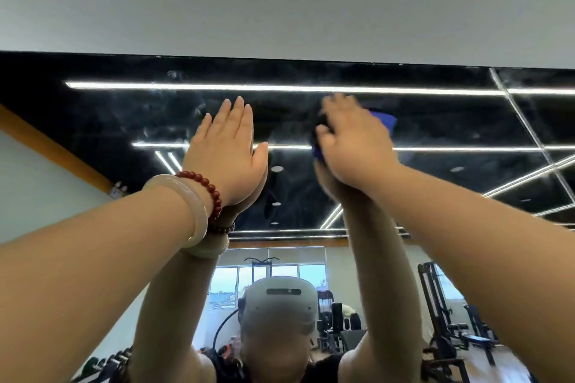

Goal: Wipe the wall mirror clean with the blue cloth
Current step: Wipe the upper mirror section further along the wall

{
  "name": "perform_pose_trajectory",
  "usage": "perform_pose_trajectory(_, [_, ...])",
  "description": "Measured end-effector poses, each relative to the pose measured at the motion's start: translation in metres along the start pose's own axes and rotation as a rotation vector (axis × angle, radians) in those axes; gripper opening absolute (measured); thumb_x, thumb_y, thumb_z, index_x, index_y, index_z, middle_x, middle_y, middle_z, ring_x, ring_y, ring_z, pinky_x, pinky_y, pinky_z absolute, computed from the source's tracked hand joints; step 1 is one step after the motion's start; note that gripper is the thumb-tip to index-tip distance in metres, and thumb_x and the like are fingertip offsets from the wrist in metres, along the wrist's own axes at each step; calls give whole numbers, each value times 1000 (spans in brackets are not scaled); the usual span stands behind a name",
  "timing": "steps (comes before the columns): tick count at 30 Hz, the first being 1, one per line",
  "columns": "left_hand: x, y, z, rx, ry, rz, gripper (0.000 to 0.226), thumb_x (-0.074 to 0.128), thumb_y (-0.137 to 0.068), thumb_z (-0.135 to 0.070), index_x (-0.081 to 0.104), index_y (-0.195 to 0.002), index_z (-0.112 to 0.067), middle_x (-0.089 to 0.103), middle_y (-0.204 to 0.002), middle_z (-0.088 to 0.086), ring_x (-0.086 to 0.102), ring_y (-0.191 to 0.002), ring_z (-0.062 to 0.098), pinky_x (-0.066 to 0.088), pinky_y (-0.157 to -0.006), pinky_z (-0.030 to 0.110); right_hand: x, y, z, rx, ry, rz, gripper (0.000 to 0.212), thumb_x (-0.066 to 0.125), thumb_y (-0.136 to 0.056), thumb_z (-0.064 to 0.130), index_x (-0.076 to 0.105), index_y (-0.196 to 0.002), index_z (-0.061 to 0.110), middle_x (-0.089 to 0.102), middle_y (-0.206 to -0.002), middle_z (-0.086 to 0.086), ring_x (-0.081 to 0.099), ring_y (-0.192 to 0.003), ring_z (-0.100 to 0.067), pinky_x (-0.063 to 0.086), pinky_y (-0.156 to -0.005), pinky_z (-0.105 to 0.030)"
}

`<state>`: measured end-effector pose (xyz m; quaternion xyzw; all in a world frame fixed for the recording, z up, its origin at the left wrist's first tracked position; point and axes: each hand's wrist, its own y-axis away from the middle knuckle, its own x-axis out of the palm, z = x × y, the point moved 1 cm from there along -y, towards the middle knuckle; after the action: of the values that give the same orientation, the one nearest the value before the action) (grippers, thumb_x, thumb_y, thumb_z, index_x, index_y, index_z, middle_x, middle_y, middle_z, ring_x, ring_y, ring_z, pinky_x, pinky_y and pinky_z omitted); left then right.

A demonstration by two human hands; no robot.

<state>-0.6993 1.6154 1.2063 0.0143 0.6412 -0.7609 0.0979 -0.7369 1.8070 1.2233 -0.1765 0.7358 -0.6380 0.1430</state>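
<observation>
A gym is reflected in the wall mirror (93,109). Nearest, at centre left, two bracelets are worn on one wrist: one pale bangle (194,208) and one string of red beads (208,188). The left hand (224,149) is laid flat on the glass, fingers straight and together, probably for support. At centre right, the one blue cloth (384,118) is pressed high on the glass under the right hand (354,146), whose blurred fingers seem flat, so that smears can be rubbed.

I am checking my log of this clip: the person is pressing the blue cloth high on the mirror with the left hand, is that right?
Not quite. The head view shows the blue cloth under the right hand, pressed high on the mirror; the left hand lies flat on the glass with no cloth.
</observation>
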Motion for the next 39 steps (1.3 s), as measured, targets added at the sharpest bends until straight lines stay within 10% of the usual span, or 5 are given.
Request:
perform_pose_trajectory(4, [-3, 2, -1, -3, 28, 9, 64, 17, -102, -43, -2, -154, -12, -8, -162, 4, -9, -149, 17, -5, -118, 34, 3, 21, 35, -436, 13, 213, 57, 36, -103, 39, 20, -155, 23, 12, -163, 3, 10, -149, -14, 6, -119, -30])
perform_pose_trajectory(11, [-2, 5, 0, 6, 41, 12, 61, 18, -104, -39, -3, -154, -12, -8, -162, 3, -9, -149, 17, -6, -118, 32, -8, -36, -28, 355, 59, 36, 55, 31, -102, 34, 25, -152, 11, 16, -161, -12, 17, -147, -29, 15, -118, -42])
perform_pose_trajectory(17, [-1, 5, 0, 11, 50, -3, 61, 20, -103, -39, -1, -154, -13, -8, -163, 3, -9, -149, 16, -6, -118, 33, 6, -27, 36, -254, -8, 172, 54, 33, -104, 36, 22, -155, 22, 15, -163, 1, 11, -149, -18, 11, -119, -36])
perform_pose_trajectory(24, [1, 3, 2, 11, 39, -7, 60, 19, -104, -38, -3, -154, -14, -8, -163, 2, -9, -149, 16, -7, -117, 31, 2, -83, -9, 218, 31, 41, 52, 29, -102, 35, 30, -150, 14, 26, -156, -15, 24, -143, -32, 19, -116, -46])
perform_pose_trajectory(39, [-2, 37, -2, 37, 75, 30, 60, 23, -103, -35, 1, -155, -13, -6, -163, 2, -8, -149, 17, -6, -118, 34, 12, 18, 33, 153, 63, 90, 59, 26, -103, 40, 11, -156, 19, 4, -164, -10, 1, -150, -25, 3, -120, -42])
